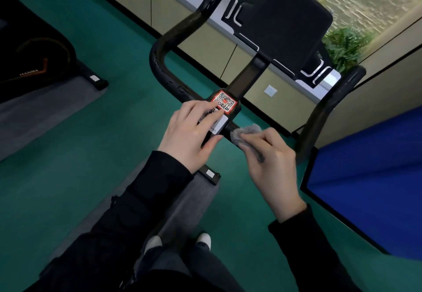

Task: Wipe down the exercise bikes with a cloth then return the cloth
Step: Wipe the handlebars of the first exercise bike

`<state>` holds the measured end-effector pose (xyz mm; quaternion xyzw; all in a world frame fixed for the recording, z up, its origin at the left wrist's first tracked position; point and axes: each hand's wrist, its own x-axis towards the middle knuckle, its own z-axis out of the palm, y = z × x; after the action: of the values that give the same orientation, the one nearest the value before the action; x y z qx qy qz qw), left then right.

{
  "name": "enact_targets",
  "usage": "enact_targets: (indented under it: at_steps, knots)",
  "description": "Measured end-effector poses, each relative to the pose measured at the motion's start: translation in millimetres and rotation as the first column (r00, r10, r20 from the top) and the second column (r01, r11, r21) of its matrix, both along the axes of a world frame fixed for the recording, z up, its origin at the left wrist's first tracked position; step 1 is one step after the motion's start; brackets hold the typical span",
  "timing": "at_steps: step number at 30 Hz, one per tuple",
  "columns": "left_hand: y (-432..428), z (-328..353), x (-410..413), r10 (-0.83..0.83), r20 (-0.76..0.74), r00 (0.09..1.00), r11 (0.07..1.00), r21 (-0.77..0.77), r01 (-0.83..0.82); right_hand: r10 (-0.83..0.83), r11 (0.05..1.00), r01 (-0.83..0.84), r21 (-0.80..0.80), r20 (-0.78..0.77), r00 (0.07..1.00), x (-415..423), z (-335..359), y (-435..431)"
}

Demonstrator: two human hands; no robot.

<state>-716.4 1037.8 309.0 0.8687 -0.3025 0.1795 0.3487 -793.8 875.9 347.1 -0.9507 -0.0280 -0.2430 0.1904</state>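
- The step in hand looks like the wiping itself: the person stands at an exercise bike, working on its handlebar (159, 63).
- The QR sticker (225, 102) sits on the block at the middle of the handlebar.
- The cloth (244, 135), grey and bunched, is pressed on the bar just right of the QR sticker and a little nearer the person.
- The right hand (271, 166) grasps the cloth, fingers curled over it and thumb pinching it from the side; a tail of cloth hangs under the palm.
- The left hand (189, 131) lies over the near left part of the QR sticker. Its fingers are fairly straight and released on top, the thumb along the block's near edge; it seems to steady the bar rather than clench it.
- Beyond the QR sticker rises the dark screen (285, 28); a second bike (38, 58) stands well to the left of it.
- The next move probably calls for sliding the cloth rightwards along the bar away from the QR sticker, pressing firmly round the curve.
- The screen and the second bike would likely follow; returning the cloth comes last.
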Motion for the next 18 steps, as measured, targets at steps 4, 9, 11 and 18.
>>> enact_targets:
  at_steps: [4,9,11,18]
  knots:
    - [2,-1,1,-0.013,0.014,1.0,1.0,0.007,0.013,-0.033,0.999,0.033,0.035,0.003,0.999,6,-1,5]
    - [0,-3,1,-0.008,0.038,0.999,1.0,-0.01,0.008,-0.201,0.979,0.203,-0.004,-0.182,0.963,25,15,-10]
    - [0,-5,1,-0.007,0.043,0.999,1.0,-0.007,0.007,-0.192,0.971,0.229,0.069,-0.351,0.917,48,20,-11]
    - [0,-8,4,-0.009,0.051,0.999,1.0,-0.006,0.009,-0.097,0.984,0.169,0.047,-0.658,0.746,55,33,-41]
